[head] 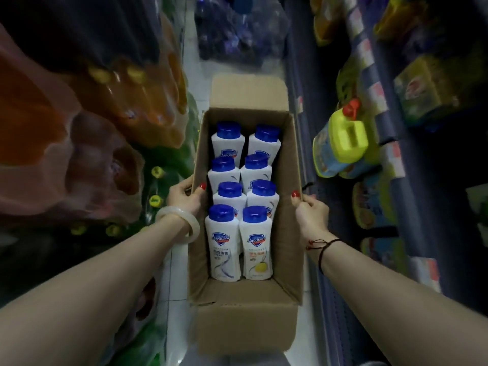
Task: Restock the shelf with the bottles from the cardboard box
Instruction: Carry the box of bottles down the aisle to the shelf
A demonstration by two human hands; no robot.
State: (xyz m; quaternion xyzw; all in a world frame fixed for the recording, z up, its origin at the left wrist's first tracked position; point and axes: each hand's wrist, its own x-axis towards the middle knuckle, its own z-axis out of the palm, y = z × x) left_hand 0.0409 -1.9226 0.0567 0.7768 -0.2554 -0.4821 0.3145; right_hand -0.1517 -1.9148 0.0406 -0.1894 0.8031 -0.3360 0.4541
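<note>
An open cardboard box (286,165) fills the middle of the view, held above the aisle floor. Inside it stand several white bottles (224,244) with blue caps, in two rows. My left hand (184,198) grips the box's left wall, thumb over the rim. My right hand (310,213) grips the right wall the same way. The shelf (390,154) runs along the right side, with price tags on its edges.
A yellow-green jug with a red cap (346,140) and other packaged goods sit on the right shelf. Shrink-wrapped packs of orange and green drink bottles (137,101) are stacked on the left. Wrapped blue bottles (237,30) lie on the white tiled floor ahead.
</note>
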